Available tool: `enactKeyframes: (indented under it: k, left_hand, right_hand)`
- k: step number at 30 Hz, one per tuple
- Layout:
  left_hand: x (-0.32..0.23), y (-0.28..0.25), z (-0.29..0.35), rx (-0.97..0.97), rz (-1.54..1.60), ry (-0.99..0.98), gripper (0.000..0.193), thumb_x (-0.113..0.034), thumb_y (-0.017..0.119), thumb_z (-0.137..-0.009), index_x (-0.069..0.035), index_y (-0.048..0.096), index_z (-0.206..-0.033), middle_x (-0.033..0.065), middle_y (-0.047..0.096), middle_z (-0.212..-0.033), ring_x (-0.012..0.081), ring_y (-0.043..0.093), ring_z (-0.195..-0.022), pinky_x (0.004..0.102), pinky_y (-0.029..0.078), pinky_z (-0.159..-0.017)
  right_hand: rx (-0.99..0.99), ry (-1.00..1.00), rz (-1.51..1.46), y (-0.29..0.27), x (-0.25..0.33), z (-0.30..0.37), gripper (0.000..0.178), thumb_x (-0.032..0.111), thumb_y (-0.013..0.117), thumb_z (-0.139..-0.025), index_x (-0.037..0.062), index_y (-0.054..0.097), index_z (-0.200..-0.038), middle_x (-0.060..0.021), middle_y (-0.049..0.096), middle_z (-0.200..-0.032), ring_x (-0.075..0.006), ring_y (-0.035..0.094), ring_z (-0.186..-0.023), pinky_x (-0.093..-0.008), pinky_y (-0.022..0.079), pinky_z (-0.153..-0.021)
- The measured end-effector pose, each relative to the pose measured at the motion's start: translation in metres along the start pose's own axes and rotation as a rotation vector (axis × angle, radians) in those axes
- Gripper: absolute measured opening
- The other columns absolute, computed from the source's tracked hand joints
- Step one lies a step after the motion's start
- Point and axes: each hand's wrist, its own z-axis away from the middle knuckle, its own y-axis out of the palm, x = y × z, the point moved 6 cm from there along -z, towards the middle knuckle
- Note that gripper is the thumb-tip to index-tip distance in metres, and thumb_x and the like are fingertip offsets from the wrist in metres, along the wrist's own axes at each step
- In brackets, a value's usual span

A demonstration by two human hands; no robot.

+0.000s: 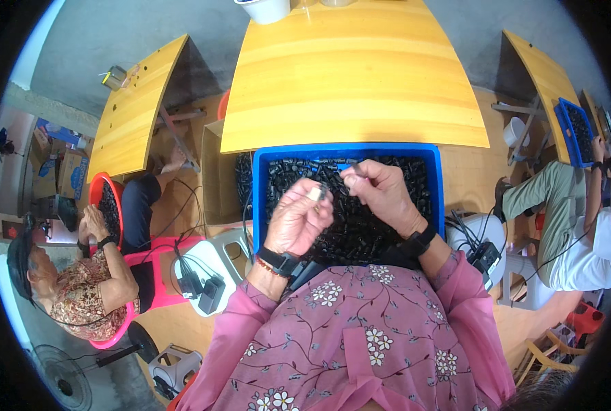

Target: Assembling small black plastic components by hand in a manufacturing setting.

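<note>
My left hand [297,218] is closed above the left half of a blue plastic tray [438,195]. A small black part shows at its fingertips, beside a small cream-coloured patch [315,194] on the thumb side; I cannot tell if that is a finger cover or a loose piece. My right hand [388,193] hovers a little to the right, thumb and fingers pinched together. Something dark and tiny shows by those fingertips, too small to name. Beneath both hands the tray is filled with small black plastic parts [360,236].
A yellow wooden table [353,75] stands just beyond the tray, with a white tub [268,9] at its far edge. White stools [213,274] carrying cables and black devices flank me. One person [93,288] works at left over a red basin [100,185], another [586,233] at right.
</note>
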Motion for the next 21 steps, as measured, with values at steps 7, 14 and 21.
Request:
enactKeyframes:
  k: [7, 14, 21]
  left_hand:
    - [-0.11, -0.066, 0.019, -0.193, 0.139, 0.645, 0.014, -0.013, 0.061, -0.096, -0.001, 0.059, -0.103, 0.0121, 0.062, -0.093, 0.0193, 0.062, -0.083, 0.0344, 0.056, -0.078]
    - [-0.15, -0.114, 0.034, -0.405, 0.253, 0.75, 0.018, -0.009, 0.057, -0.094, 0.003, 0.054, -0.107, 0.0212, 0.058, -0.113, 0.032, 0.059, -0.108, 0.0439, 0.053, -0.098]
    - [-0.131, -0.06, 0.03, -0.144, -0.031, 0.733, 0.033, -0.015, 0.06, -0.096, 0.004, 0.055, -0.123, 0.0139, 0.063, -0.108, 0.0242, 0.062, -0.096, 0.035, 0.054, -0.087]
  right_hand:
    - [-0.145, -0.226, 0.515, -0.02, 0.003, -0.005, 0.014, 0.011, 0.067, -0.087, -0.0006, 0.068, -0.094, -0.0142, 0.062, -0.078, -0.0267, 0.062, -0.071, -0.0369, 0.049, -0.066]
    - [0.086, -0.25, 0.858, 0.011, 0.002, -0.004, 0.014, 0.015, 0.069, -0.083, 0.0026, 0.065, -0.083, -0.0138, 0.056, -0.082, -0.0351, 0.061, -0.077, -0.0442, 0.05, -0.069]
    - [0.132, -0.239, 0.784, 0.015, 0.006, -0.002, 0.015, 0.014, 0.069, -0.084, 0.0016, 0.063, -0.078, -0.0135, 0.055, -0.08, -0.0311, 0.062, -0.074, -0.0403, 0.051, -0.067]
